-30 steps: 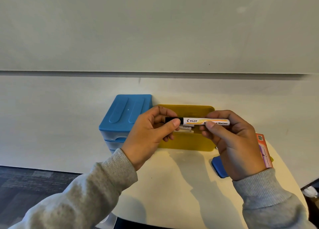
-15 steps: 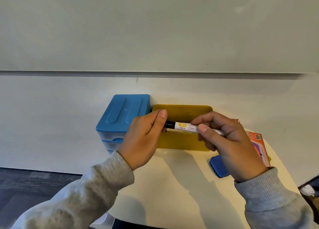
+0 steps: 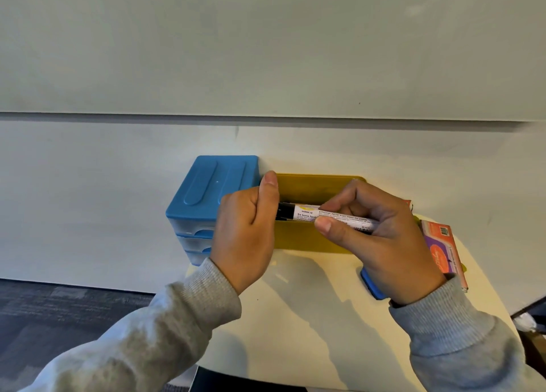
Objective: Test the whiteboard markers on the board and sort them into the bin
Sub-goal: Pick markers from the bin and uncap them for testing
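Both hands on one marker (image 3: 325,215) over the yellow bin (image 3: 310,241) at bench far edge: right hand (image 3: 384,238) pinches barrel, left hand (image 3: 248,229) wraps black cap end; board (image 3: 266,42) blank, sorting seems barely begun.

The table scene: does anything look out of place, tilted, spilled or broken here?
Nothing stands out. The marker lies level over the yellow bin, capped, held by the left hand at its black end and the right hand on its barrel. The blue drawer unit stands straight by the wall. No spill shows.
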